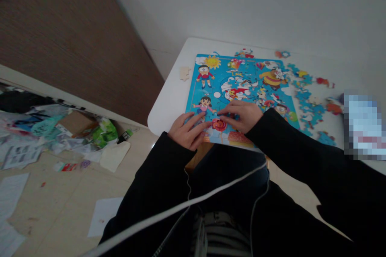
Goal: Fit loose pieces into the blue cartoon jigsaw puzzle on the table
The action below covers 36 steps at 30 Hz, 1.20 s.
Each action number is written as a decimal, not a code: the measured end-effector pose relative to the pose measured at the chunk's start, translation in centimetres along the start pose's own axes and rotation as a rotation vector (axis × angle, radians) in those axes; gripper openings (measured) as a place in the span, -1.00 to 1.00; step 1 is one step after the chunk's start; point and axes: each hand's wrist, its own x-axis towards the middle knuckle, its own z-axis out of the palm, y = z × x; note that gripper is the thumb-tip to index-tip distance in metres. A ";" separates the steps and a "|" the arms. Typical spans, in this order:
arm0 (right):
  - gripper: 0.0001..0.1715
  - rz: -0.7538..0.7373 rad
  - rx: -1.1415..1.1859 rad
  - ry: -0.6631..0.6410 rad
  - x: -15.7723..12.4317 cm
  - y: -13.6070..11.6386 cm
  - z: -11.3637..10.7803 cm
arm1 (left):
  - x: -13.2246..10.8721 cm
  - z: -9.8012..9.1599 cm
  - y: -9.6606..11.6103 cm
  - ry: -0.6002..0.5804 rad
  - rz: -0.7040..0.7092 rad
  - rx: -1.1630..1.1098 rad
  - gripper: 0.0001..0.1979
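A colourful cartoon jigsaw puzzle (pixel 193 97) lies on a white table, with many of its pieces fitted and jumbled pieces over its middle and right. My left hand (pixel 188 130) rests on the puzzle's lower left corner, fingers stretched out and apart, the tips beside a pink rose picture. Just above that rose, my right hand (pixel 243 114) bends over the puzzle with thumb and index finger brought close together. A small puzzle piece (pixel 220 116) seems to sit at those fingertips, mostly hidden by them.
Loose puzzle pieces (pixel 310 108) are scattered right of the puzzle, and one lies face down (pixel 184 73) to its left. A blurred-out device (pixel 364 126) stands at the table's right. A white cable (pixel 181 211) crosses my lap. Bags and papers (pixel 69 132) litter the floor at left.
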 end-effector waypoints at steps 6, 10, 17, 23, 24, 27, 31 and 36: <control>-0.77 0.003 0.018 -0.019 -0.4 -0.3 0.1 | 0.1 -0.2 0.2 -0.003 -0.018 0.006 -0.74; -0.80 0.047 0.020 -0.089 0.1 -0.3 0.0 | 0.2 -0.2 0.3 0.003 -0.029 0.016 -0.74; -0.84 0.138 -0.011 -0.248 1.2 -0.9 -0.8 | 0.5 0.0 0.3 0.035 -0.044 0.000 -0.78; -0.84 0.151 -0.040 -0.246 1.3 -1.0 -0.9 | 0.6 -0.2 0.5 0.089 -0.024 0.031 -0.79; -0.84 0.149 -0.037 -0.230 1.3 -0.9 -0.7 | 0.5 -0.1 0.7 0.095 -0.038 0.048 -0.79; -0.80 0.132 -0.016 -0.145 0.9 -0.6 -0.6 | 0.1 0.2 1.4 0.081 -0.118 0.096 -0.77; -0.82 0.066 0.163 0.112 -1.2 -3.2 -3.0 | -0.7 0.6 1.8 0.138 -0.194 0.130 -0.75; -0.65 -0.173 0.742 0.094 -7.7 -11.3 -8.9 | -2.3 -0.2 2.5 0.162 -0.187 0.168 -0.73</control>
